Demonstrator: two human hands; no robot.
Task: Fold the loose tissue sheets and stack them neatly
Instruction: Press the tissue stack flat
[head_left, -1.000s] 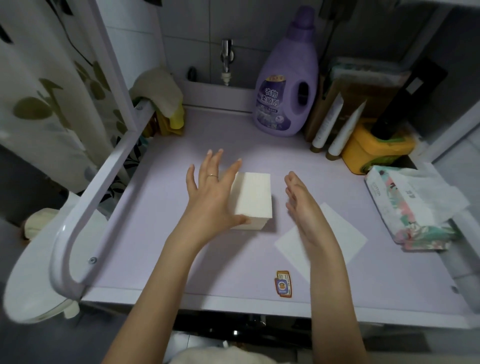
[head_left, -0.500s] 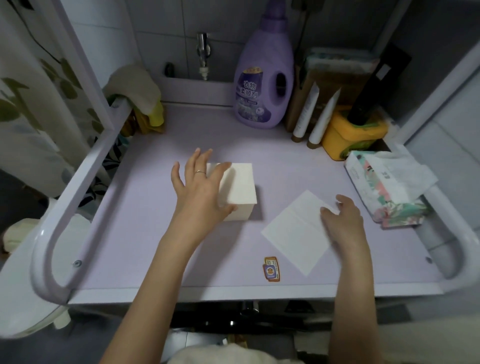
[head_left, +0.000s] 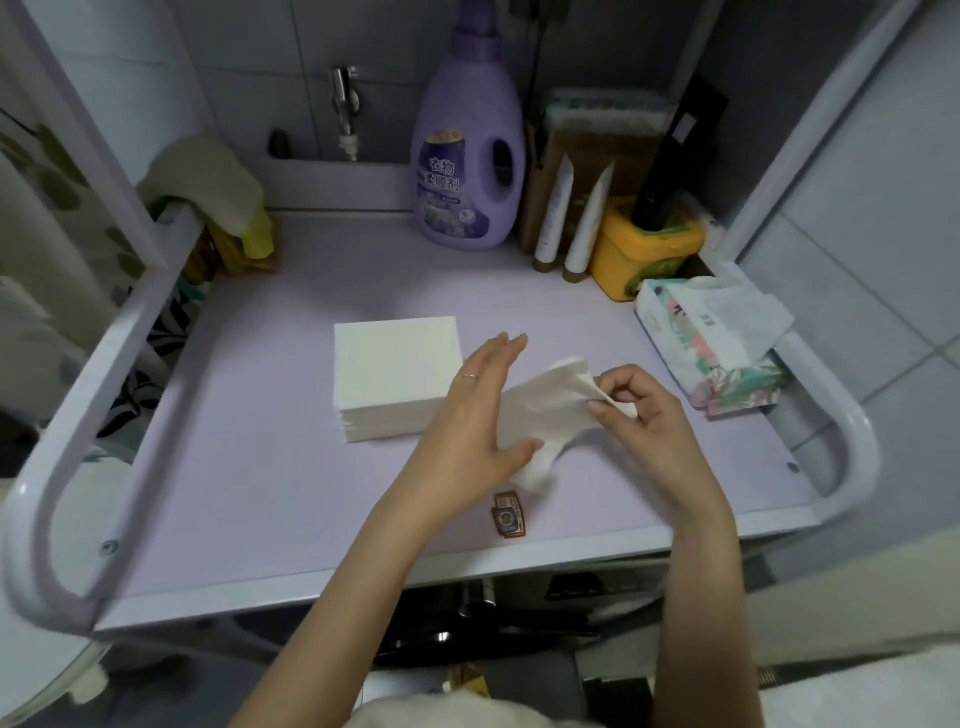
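Note:
A neat stack of folded white tissues (head_left: 397, 371) sits in the middle of the lilac shelf (head_left: 249, 467). Just right of it, a loose white tissue sheet (head_left: 550, 410) is lifted off the shelf between my hands. My right hand (head_left: 634, 410) pinches its far right edge with thumb and fingers. My left hand (head_left: 478, 415) has straight fingers against the sheet's left side, and its thumb presses the lower corner. Part of the sheet is hidden behind my left hand.
A floral tissue pack (head_left: 711, 348) with a sheet sticking out lies at the shelf's right edge. At the back stand a purple softener bottle (head_left: 470, 140), two white tubes (head_left: 571, 218) and a yellow tub (head_left: 644, 249). A small sticker (head_left: 509, 514) marks the front. White rails (head_left: 104, 374) border both sides.
My left hand left the stack and moved right to the loose sheet. My right hand lifted that sheet off the shelf and now pinches its edge.

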